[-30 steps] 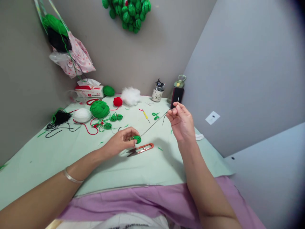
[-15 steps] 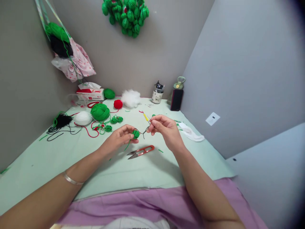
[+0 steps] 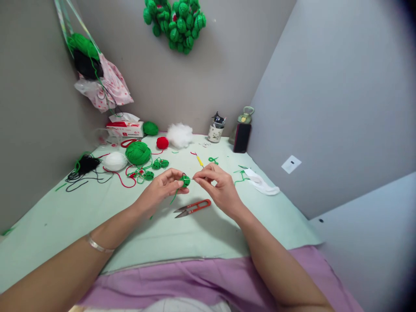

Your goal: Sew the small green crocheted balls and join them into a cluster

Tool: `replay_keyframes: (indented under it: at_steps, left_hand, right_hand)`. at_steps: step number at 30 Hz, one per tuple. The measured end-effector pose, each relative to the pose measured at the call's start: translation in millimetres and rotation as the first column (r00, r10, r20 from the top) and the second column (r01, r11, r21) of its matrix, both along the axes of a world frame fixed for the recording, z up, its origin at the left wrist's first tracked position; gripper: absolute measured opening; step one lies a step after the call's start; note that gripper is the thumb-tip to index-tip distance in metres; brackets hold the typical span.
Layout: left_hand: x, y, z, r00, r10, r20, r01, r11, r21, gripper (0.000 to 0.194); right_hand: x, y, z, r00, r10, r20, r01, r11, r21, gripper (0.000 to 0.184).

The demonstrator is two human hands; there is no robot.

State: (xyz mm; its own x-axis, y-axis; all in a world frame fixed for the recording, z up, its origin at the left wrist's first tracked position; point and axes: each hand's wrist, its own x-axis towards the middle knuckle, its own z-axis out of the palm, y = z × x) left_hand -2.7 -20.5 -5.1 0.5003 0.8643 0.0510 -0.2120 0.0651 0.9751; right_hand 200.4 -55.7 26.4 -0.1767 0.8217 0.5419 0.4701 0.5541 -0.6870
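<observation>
A small green crocheted ball [image 3: 185, 183] sits above the table [image 3: 143, 242], pinched between the thumb and fingers of the left hand [image 3: 164, 186], likely so it stays steady against the needle [image 3: 191, 178]. The right hand [image 3: 217, 186] grips that needle with closed fingertips, level and pointing left across the ball; whether it has pierced the yarn I cannot tell. Both forearms angle inward, wrists raised. Orange-handled thread snips [image 3: 194, 208] lie just below, apparently kept within easy reach.
</observation>
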Motion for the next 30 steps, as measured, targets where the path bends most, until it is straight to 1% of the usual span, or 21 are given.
replay_keyframes:
  at_steps: [3, 7, 10, 13, 18, 23, 25, 28, 30]
  left_hand:
    - [0.4, -0.3, 0.9, 1.0, 0.02, 0.018, -0.02, 1.0, -0.02, 0.028]
    - [-0.1, -0.8, 2.3, 0.999, 0.042, 0.03, -0.041, 0.999, -0.023, 0.029]
    - [-0.6, 0.2, 0.9, 0.999, 0.048, 0.026, -0.048, 0.999, -0.008, 0.029]
    - [-0.6, 1.6, -1.6, 0.998, 0.057, 0.024, -0.058, 0.998, 0.023, 0.029]
    - [0.2, 1.2, -1.7, 0.995, 0.08, 0.054, -0.083, 0.995, 0.059, 0.027]
    - [0.3, 0.6, 0.7, 0.996, 0.068, 0.057, -0.073, 0.992, 0.098, 0.026]
    - [0.1, 0.8, 1.7, 0.995, 0.083, 0.049, -0.088, 0.99, 0.113, 0.028]
    - [-0.6, 1.0, 3.9, 0.991, 0.131, 0.011, -0.131, 0.981, 0.145, 0.032]
    - [-1.5, 1.0, 5.3, 0.989, 0.145, -0.005, -0.142, 0.974, 0.176, 0.033]
  right_hand:
    - [0.2, 0.2, -1.9, 0.998, -0.015, 0.06, 0.013, 1.0, 0.027, 0.012]
    - [0.3, -0.4, -2.4, 0.996, -0.028, 0.088, 0.024, 0.998, 0.055, 0.013]
    - [0.1, -1.3, -2.0, 0.995, -0.03, 0.096, 0.025, 0.998, 0.062, 0.012]
    - [-0.5, -1.9, -2.3, 0.995, -0.025, 0.094, 0.022, 0.999, 0.042, 0.012]
    - [-1.4, -0.3, -2.2, 1.0, 0.006, 0.008, -0.005, 0.999, -0.045, 0.011]
    - [-1.6, -0.6, 2.7, 0.993, 0.085, -0.079, -0.097, 0.983, -0.155, 0.01]
    - [-1.4, -1.7, 4.6, 0.983, 0.124, -0.136, -0.151, 0.966, -0.21, 0.008]
    - [-0.8, -2.8, 5.5, 0.953, 0.178, -0.244, -0.248, 0.921, -0.299, 0.006]
    - [-0.3, -2.9, 4.8, 0.934, 0.205, -0.292, -0.298, 0.899, -0.322, 0.007]
